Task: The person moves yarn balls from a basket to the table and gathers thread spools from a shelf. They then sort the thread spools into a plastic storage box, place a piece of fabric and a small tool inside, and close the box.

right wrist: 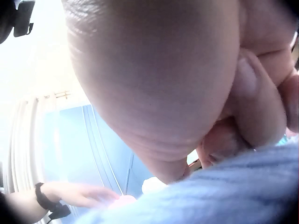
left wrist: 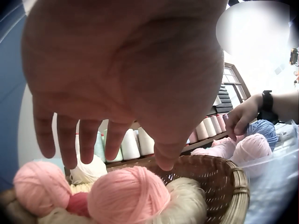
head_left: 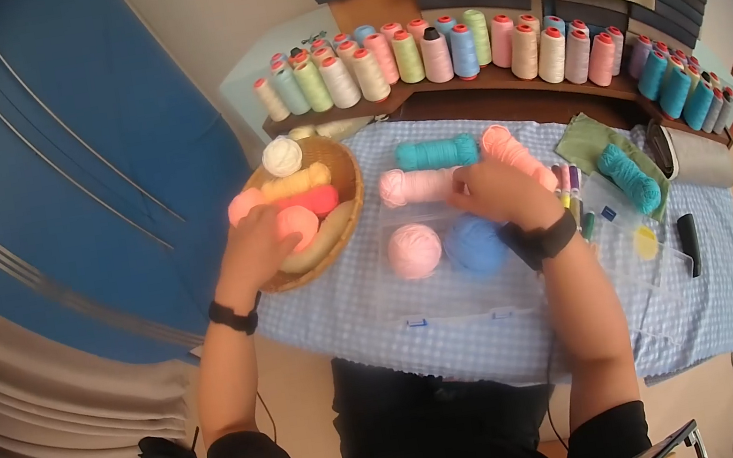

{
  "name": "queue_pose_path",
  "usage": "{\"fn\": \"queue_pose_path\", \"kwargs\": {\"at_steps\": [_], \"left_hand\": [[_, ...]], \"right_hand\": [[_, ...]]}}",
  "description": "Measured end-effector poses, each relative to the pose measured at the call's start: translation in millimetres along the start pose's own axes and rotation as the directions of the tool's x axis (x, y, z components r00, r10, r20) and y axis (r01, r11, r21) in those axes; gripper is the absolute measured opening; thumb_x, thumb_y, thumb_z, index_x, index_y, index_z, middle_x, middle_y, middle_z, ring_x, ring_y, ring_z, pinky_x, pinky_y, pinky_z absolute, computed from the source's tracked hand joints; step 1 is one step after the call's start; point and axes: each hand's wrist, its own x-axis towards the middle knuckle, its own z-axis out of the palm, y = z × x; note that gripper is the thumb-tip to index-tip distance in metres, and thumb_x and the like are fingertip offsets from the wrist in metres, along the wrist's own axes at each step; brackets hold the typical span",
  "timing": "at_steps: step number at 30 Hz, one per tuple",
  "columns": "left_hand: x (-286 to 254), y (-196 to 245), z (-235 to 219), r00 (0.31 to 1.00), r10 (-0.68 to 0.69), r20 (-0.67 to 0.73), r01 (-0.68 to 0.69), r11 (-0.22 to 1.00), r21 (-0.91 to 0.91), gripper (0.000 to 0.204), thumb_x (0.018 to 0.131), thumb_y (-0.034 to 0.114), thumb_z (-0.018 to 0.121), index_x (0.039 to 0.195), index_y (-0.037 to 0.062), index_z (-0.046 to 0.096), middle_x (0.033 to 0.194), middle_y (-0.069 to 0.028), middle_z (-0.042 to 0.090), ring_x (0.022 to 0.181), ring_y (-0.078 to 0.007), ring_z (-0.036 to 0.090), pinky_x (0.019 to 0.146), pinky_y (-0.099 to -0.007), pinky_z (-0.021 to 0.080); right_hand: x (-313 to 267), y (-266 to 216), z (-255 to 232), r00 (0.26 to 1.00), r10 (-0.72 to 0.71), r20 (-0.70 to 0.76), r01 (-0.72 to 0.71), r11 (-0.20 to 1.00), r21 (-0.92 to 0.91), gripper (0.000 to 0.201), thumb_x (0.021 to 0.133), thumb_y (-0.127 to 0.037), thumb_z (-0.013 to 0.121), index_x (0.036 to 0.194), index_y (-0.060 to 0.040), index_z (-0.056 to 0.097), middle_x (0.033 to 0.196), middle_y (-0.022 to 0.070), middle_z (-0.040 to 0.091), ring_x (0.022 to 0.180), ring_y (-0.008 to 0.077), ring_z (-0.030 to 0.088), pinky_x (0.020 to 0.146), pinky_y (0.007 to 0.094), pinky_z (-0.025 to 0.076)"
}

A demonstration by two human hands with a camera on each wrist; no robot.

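Observation:
My left hand [head_left: 257,245] reaches over the wicker basket [head_left: 350,195]. Its fingers point down, spread, above a peach-pink yarn ball [left wrist: 128,196]; a second pink ball [left wrist: 41,187] sits left of it. The basket also holds a cream ball [head_left: 282,157], a yellow skein [head_left: 298,180], a red skein [head_left: 317,200] and a beige one [head_left: 317,248]. On the right, my right hand [head_left: 506,196] has bent fingers at the end of a pale pink skein [head_left: 417,185]; I cannot tell whether they grip it. Below that hand lie a blue ball [head_left: 473,246] and a pink ball [head_left: 415,252].
A clear plastic box [head_left: 458,318] surrounds the middle yarn on a checked tablecloth [head_left: 343,327]. Behind are a teal skein [head_left: 436,153] and a coral skein [head_left: 515,159]. Markers [head_left: 571,189] and another teal skein [head_left: 629,178] lie right. Thread cones [head_left: 407,57] line the back shelf.

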Motion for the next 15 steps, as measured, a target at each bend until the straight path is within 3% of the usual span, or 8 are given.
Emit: {"fn": "queue_pose_path", "kwargs": {"at_steps": [5, 10, 11, 14, 15], "left_hand": [[17, -1, 9, 0.986, -0.023, 0.166, 0.042, 0.993, -0.113, 0.069, 0.089, 0.039, 0.077, 0.147, 0.0071, 0.058, 0.143, -0.0202, 0.064, 0.127, -0.0392, 0.065, 0.105, -0.0456, 0.053], [18, 19, 1, 0.979, -0.088, 0.185, 0.096, 0.995, -0.033, 0.074, 0.085, 0.040, 0.079, 0.149, 0.0097, 0.056, 0.147, -0.0188, 0.061, 0.130, -0.0375, 0.064, 0.107, -0.0449, 0.053], [19, 19, -1, 0.979, -0.103, 0.179, 0.102, 0.995, 0.010, 0.075, 0.084, 0.039, 0.079, 0.149, 0.0100, 0.056, 0.148, -0.0187, 0.061, 0.130, -0.0373, 0.064, 0.107, -0.0449, 0.053], [14, 13, -2, 0.993, -0.062, -0.102, 0.061, 0.998, -0.014, 0.075, 0.083, 0.037, 0.080, 0.149, 0.0114, 0.056, 0.150, -0.0177, 0.059, 0.131, -0.0363, 0.064, 0.107, -0.0463, 0.053], [16, 15, 0, 0.994, -0.055, -0.097, 0.054, 0.998, -0.014, 0.075, 0.083, 0.037, 0.080, 0.149, 0.0114, 0.056, 0.150, -0.0177, 0.059, 0.131, -0.0363, 0.064, 0.107, -0.0463, 0.053]], "right_hand": [[-7, -11, -8, 1.000, 0.000, 0.024, 0.000, 1.000, 0.021, 0.031, 0.097, -0.034, 0.070, 0.104, -0.0043, 0.078, 0.098, 0.0182, 0.079, 0.092, 0.0377, 0.076, 0.083, 0.0488, 0.058], [-5, -3, -3, 1.000, -0.011, 0.016, 0.010, 0.999, 0.030, 0.032, 0.096, -0.034, 0.071, 0.104, -0.0042, 0.078, 0.098, 0.0188, 0.079, 0.092, 0.0381, 0.076, 0.084, 0.0490, 0.058], [-3, -1, -1, 1.000, -0.020, 0.022, 0.019, 0.999, 0.040, 0.032, 0.096, -0.035, 0.071, 0.104, -0.0043, 0.078, 0.098, 0.0189, 0.079, 0.092, 0.0382, 0.076, 0.084, 0.0491, 0.058], [0, 4, 3, 0.999, 0.002, 0.054, -0.004, 0.999, 0.039, 0.034, 0.095, -0.036, 0.071, 0.105, -0.0046, 0.079, 0.098, 0.0192, 0.079, 0.092, 0.0386, 0.076, 0.084, 0.0490, 0.058], [2, 4, 3, 0.998, 0.014, 0.067, -0.016, 0.999, 0.032, 0.035, 0.095, -0.037, 0.071, 0.105, -0.0047, 0.079, 0.099, 0.0193, 0.079, 0.093, 0.0387, 0.076, 0.084, 0.0490, 0.058]]}}
